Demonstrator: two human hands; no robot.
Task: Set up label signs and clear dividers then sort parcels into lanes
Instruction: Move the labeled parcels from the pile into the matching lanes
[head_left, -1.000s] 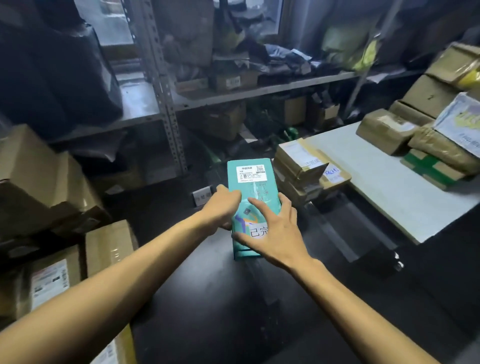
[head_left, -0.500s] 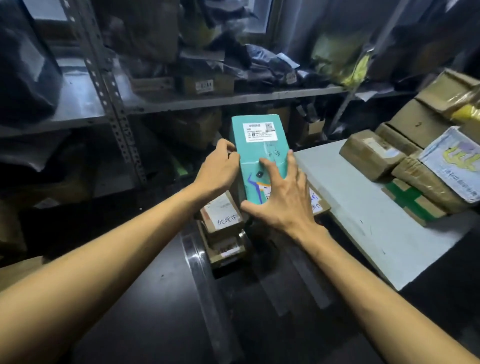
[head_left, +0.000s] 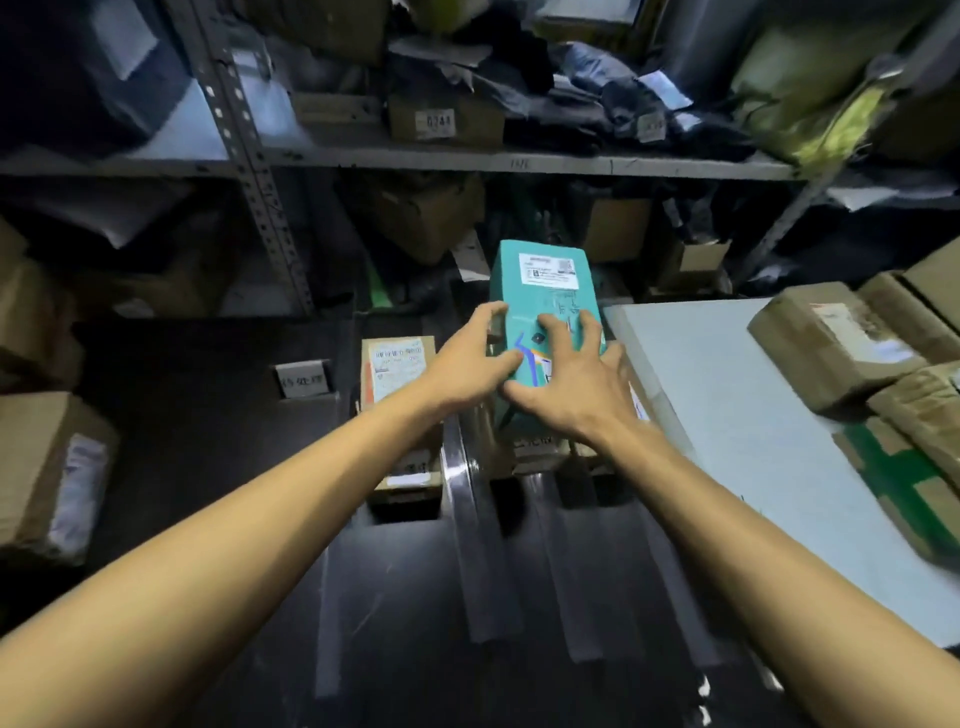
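A teal parcel (head_left: 545, 291) with a white shipping label lies on top of brown parcels in the right lane of the dark table. My left hand (head_left: 470, 358) grips its left edge. My right hand (head_left: 566, 384) rests on its top with fingers spread. A brown parcel with a white label (head_left: 397, 364) lies in the middle lane. A clear divider (head_left: 467, 499) runs between these two lanes. A small label sign (head_left: 304, 382) stands at the head of the left lane; another sign (head_left: 532, 444) shows below the teal parcel.
A white board (head_left: 727, 415) on the right carries several brown parcels (head_left: 831, 343). Cardboard boxes (head_left: 47, 467) stack at the left. A metal shelf (head_left: 467, 161) full of parcels and dark bags runs behind the table. More clear dividers (head_left: 566, 571) lie on the dark surface.
Both hands carried the teal parcel from the near left across to the far right and set it onto the brown parcels in the right lane. The right hand's fingers have spread on top.
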